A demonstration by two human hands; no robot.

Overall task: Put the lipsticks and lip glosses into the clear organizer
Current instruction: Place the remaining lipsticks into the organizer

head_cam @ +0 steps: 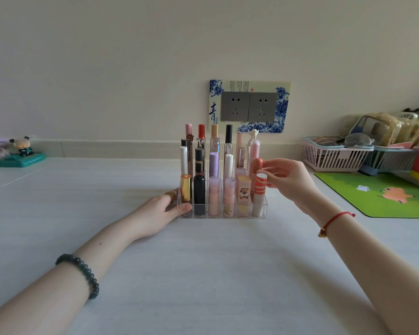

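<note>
The left hand [165, 206] is gripping the front-left corner of the clear organizer [264, 206]: the thumb is lying across the front wall beside the gold lipstick [186, 187], and the fingers are reaching round the left wall. The right hand [288, 181] is hovering at the right end, fingers curled, with its fingertips at the cap of the striped lipstick [261, 189] and at the coral tube [256, 165] directly behind it. Whether it is pinching the cap or only touching it cannot be told.

The striped lipstick is standing upright in the rightmost of the 6 front compartments. All 6 front compartments are holding items, and the rows behind are looking full as well. The organizer is standing on the table [215, 262], about midway between the left and right edges and nearer the far edge. No loose lipstick is showing on the table, so the task is judged to be at or near completion.

Hazards:
1. Withdrawing the right hand sideways is likely to catch the coral tube and tip it against its neighbours.
2. Pressing the striped cap off-centre is likely to tilt the lipstick in its compartment.
3. Releasing the left hand early is likely to let the light organizer slide.

A pink basket [334, 155] and a green mat [377, 194] are lying toward the right edge.
</note>
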